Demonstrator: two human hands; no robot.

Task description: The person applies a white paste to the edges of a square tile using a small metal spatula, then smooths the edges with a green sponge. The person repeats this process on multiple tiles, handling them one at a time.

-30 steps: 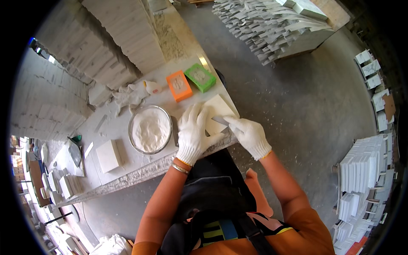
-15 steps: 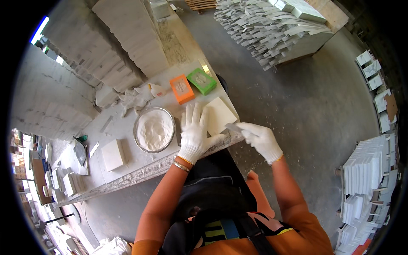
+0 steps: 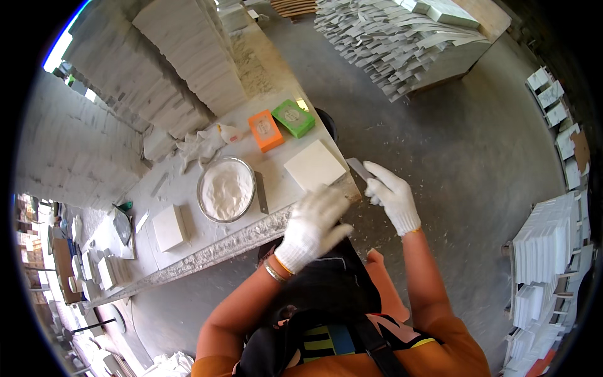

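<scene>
Here the right hand (image 3: pixel 392 198), in a white work glove, is curled around the handle of a flat metal scraper (image 3: pixel 360 168), whose blade points up and away from the knuckles, off the end of the workbench (image 3: pixel 207 248). The left hand (image 3: pixel 313 224), gloved too, hangs with fingers loosely spread over the bench's near edge; whether it touches the stone I cannot tell. Just beyond its fingertips lies a square white tile (image 3: pixel 314 166), flat on the bench top. Further left of that hand sits a round metal bowl of white powder (image 3: pixel 226 188), and past the tile rest an orange box (image 3: pixel 266 131) and a green box (image 3: pixel 293 118).
</scene>
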